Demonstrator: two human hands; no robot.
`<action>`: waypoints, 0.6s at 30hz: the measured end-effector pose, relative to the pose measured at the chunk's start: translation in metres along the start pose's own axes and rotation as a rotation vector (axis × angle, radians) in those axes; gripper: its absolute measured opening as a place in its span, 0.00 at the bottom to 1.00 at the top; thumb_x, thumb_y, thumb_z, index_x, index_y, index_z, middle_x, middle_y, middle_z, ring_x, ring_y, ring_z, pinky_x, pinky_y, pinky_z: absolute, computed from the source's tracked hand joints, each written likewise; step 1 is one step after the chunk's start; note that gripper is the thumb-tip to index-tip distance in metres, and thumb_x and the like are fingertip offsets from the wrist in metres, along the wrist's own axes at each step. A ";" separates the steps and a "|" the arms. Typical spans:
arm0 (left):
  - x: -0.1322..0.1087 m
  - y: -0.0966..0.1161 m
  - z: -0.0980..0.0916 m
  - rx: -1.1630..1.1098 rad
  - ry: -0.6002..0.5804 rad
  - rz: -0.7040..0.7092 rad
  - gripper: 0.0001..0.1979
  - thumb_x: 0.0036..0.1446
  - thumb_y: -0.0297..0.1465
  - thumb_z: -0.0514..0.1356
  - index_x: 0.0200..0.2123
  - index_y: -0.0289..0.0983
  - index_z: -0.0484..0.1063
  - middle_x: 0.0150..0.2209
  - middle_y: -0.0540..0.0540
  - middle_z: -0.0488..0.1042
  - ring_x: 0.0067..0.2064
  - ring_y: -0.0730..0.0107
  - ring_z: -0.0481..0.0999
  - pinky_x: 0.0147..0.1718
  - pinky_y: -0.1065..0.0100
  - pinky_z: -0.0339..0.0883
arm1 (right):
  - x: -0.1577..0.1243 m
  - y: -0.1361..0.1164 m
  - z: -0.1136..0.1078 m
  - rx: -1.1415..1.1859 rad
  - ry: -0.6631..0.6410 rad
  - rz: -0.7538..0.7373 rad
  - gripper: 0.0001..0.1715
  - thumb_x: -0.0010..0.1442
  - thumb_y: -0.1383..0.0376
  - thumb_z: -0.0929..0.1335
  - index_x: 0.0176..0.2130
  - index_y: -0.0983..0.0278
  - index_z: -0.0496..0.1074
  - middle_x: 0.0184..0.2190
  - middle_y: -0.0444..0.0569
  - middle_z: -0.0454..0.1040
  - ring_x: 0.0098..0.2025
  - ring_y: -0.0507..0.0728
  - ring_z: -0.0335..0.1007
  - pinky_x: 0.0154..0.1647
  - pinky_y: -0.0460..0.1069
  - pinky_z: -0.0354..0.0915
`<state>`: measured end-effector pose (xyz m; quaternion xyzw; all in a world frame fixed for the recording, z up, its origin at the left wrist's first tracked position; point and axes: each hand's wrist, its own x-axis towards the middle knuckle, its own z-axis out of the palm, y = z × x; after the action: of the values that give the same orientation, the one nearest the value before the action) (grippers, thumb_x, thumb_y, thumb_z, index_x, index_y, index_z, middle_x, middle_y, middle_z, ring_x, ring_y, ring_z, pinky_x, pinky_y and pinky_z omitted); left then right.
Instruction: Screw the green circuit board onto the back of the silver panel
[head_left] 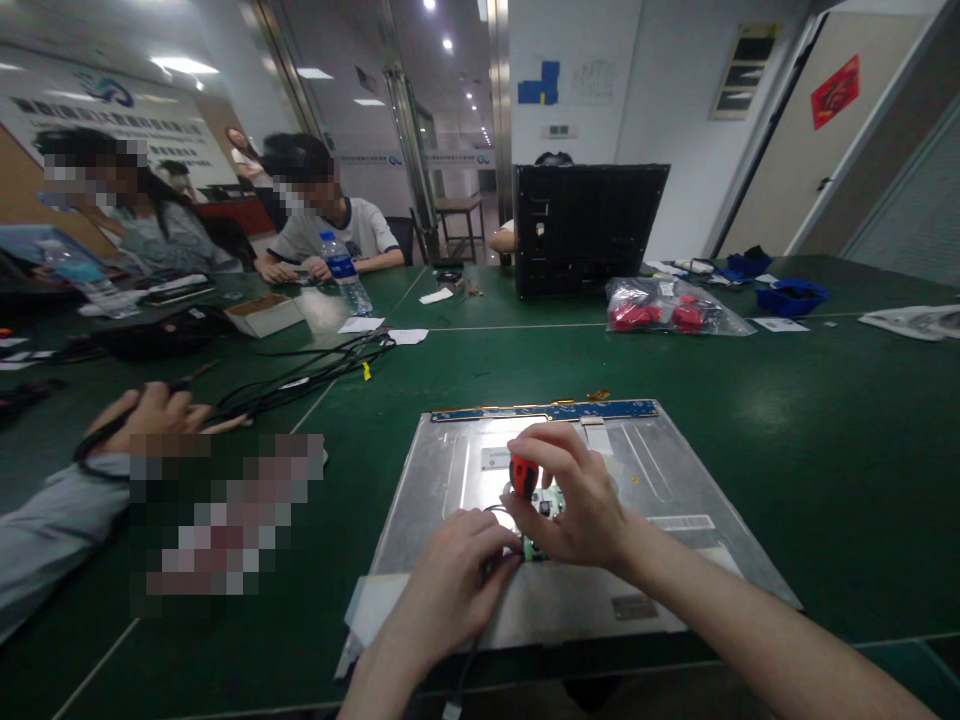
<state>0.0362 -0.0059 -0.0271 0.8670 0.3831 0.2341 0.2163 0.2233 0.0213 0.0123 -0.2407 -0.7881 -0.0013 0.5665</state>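
Note:
A silver metal panel [465,600] lies on the green table, with a blue circuit strip [630,409] along its far edge. Near the panel's middle sits a small green circuit board [553,500], partly covered by my hands. My right hand [574,495] grips the red and black handle of a screwdriver [523,478], upright over the board; its tip is hidden. Close beside it, my left hand [457,570] has its fingers pressed together at the board's left edge, around a black cable [471,665] that hangs toward the panel's near edge.
Another person's hand [154,415] is at the left, near a bundle of black cables [300,375]. Farther back are a water bottle [346,275], an open box [264,313], a black monitor [589,225], a plastic bag with red items [667,308] and blue trays [791,296]. People sit across the table.

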 end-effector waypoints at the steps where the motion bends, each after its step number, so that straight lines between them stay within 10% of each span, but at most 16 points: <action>1: 0.000 0.000 0.000 -0.003 0.003 0.002 0.09 0.60 0.24 0.56 0.36 0.39 0.76 0.35 0.45 0.76 0.39 0.60 0.75 0.38 0.63 0.68 | 0.000 0.000 0.000 -0.005 -0.002 0.000 0.24 0.62 0.67 0.67 0.57 0.60 0.62 0.44 0.51 0.69 0.39 0.55 0.73 0.31 0.49 0.75; 18: 0.001 0.003 -0.002 -0.012 -0.016 -0.002 0.09 0.61 0.23 0.56 0.37 0.39 0.76 0.34 0.46 0.76 0.38 0.60 0.74 0.37 0.63 0.67 | -0.003 0.002 0.000 0.050 -0.047 -0.005 0.31 0.59 0.72 0.65 0.61 0.65 0.58 0.39 0.51 0.75 0.40 0.57 0.74 0.36 0.51 0.76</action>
<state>0.0373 -0.0067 -0.0238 0.8671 0.3810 0.2293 0.2246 0.2251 0.0221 0.0090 -0.2246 -0.8015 0.0224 0.5538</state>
